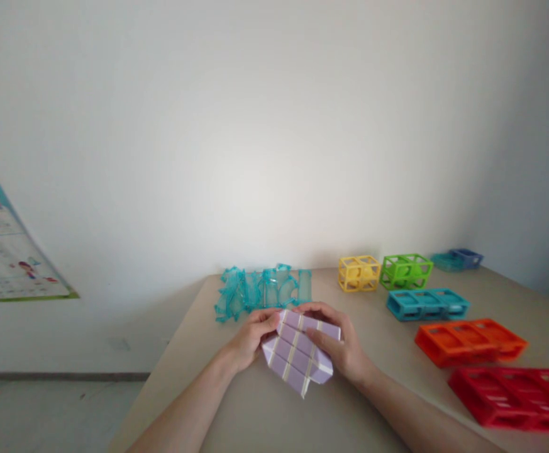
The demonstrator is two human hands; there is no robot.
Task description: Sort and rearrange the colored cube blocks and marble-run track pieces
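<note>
Both of my hands grip a lavender block-like piece (291, 353) with pale bands crossing it and a stepped lower edge. My left hand (255, 340) holds its upper left corner, thumb on the top face. On the other side, my right hand (338, 343) has its thumb laid across the face and its fingers around the far right edge. The piece is tilted above the table, and its underside is hidden. Just beyond the hands lie several translucent teal plastic pieces (254, 290) in a loose group.
Along the table's (189, 352) right side stand open plastic frames: yellow (359, 274), green (406, 272), teal (427, 304), orange (470, 341) and red (519, 397). A blue tray-like piece (466, 258) sits in the far right corner. A wall (274, 157) rises behind, with a poster (10, 251) at left.
</note>
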